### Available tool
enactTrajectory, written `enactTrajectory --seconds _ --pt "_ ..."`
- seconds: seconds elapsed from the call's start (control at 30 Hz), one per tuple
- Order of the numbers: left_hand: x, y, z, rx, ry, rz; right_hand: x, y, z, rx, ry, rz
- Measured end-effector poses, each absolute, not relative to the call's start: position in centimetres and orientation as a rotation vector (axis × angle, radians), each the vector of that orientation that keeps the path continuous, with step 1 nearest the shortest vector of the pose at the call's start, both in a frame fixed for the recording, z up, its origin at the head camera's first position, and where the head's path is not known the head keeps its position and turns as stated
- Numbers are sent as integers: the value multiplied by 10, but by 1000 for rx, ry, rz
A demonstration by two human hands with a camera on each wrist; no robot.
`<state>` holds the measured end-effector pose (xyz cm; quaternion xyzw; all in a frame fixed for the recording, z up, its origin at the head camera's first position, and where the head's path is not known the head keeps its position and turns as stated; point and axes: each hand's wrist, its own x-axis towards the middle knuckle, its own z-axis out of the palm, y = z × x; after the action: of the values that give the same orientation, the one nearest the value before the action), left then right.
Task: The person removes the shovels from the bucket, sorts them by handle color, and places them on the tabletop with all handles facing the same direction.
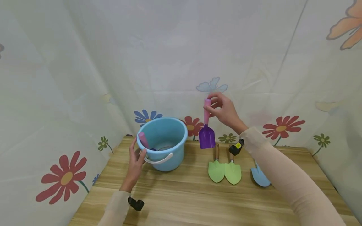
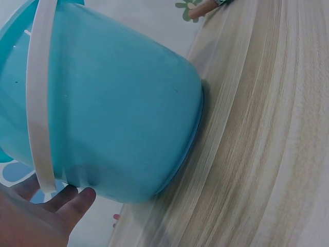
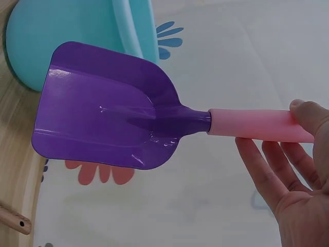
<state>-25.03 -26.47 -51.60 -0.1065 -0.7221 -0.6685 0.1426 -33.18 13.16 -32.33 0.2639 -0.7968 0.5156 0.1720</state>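
Observation:
My right hand [image 1: 224, 110] pinches the pink handle of a small shovel [image 1: 207, 137] with a purple blade, held up in the air with the blade downward. In the right wrist view, the thumb lies on one side of the handle and the fingers on the other. To the left, a light blue bucket [image 1: 169, 163] with a white carrying handle [image 1: 159, 160] stands on the table. My left hand [image 1: 135, 163] rests against its outer left side, near the rim, fingers spread. Inside the bucket leans another pink-handled tool [image 1: 143, 140], its lower end mostly hidden.
Two green trowels [image 1: 216, 171] with wooden handles lie side by side on the wooden table [image 1: 181, 201]. A light blue shovel [image 1: 260, 176] lies further right, partly hidden by my right sleeve. A flower-printed curtain [image 1: 169, 62] hangs behind the table.

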Motion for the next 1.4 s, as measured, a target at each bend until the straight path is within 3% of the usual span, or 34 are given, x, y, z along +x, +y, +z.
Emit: enactTrajectory --seconds 1.4 --pt "-248 -265 -514 -296 -2085 -1930 -351 105 -447 456 -2385 1799"
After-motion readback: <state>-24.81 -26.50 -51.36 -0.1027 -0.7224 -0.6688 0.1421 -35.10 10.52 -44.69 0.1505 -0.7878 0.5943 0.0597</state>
